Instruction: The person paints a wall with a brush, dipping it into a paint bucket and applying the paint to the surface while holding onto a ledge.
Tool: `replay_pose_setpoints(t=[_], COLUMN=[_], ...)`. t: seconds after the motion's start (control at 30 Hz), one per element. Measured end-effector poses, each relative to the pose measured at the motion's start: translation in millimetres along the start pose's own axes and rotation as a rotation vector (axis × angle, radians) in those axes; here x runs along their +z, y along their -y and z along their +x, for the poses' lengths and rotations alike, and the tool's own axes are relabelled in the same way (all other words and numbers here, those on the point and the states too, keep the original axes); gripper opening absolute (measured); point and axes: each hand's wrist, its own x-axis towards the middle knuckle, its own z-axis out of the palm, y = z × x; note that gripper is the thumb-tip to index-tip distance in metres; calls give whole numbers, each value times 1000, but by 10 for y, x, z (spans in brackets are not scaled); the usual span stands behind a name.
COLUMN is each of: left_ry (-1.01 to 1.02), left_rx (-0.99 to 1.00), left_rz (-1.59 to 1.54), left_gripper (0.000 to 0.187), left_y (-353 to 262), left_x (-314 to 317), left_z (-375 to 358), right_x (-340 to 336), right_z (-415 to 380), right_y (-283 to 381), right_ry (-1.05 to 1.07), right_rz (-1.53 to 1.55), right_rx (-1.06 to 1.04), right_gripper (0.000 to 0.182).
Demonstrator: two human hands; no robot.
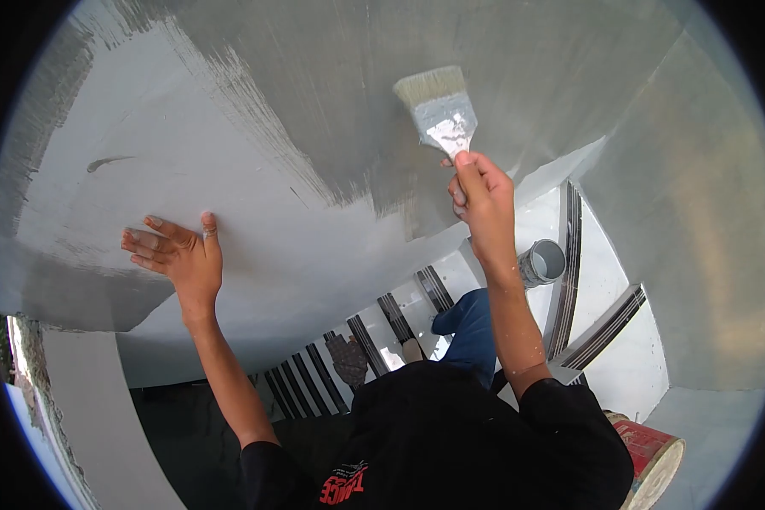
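Note:
My right hand (484, 195) is wrapped round the handle of a wide paintbrush (442, 110), its bristles pointing up and to the left in front of the bare grey wall (314, 76). White paint smears cover the brush's ferrule and handle. On the left, my left hand (178, 251) is spread with fingers apart against the painted light-grey part of the wall (136, 110). Paint marks its fingertips, and nothing is in it. Ragged brush strokes edge the painted patch.
Below, white stairs with dark striped edges (395, 319) run down to the left. A small grey paint pot (542, 262) stands on a step beside my right forearm. A red bucket (650, 459) is at the lower right. A dark cloth-like item (347, 359) lies lower on the stairs.

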Motion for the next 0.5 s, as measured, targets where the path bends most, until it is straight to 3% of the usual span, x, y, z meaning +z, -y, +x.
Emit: replay_pose_setpoints(t=[0.17, 0.3, 0.4, 0.5], left_ry=[-34, -64, -63, -76], left_rx=[17, 20, 10, 18], left_rz=[-14, -28, -16, 1], left_gripper=[103, 102, 103, 103], left_y=[9, 2, 2, 9], left_x=[11, 11, 17, 29], left_z=[-1, 1, -9, -11], right_x=[109, -198, -557, -798], right_z=[239, 457, 122, -329], right_y=[130, -1333, -2603, -3260], right_ry=[52, 65, 58, -31], right_rz=[-19, 4, -6, -136], right_rx=[-214, -209, 34, 291], right_gripper=[30, 28, 30, 33])
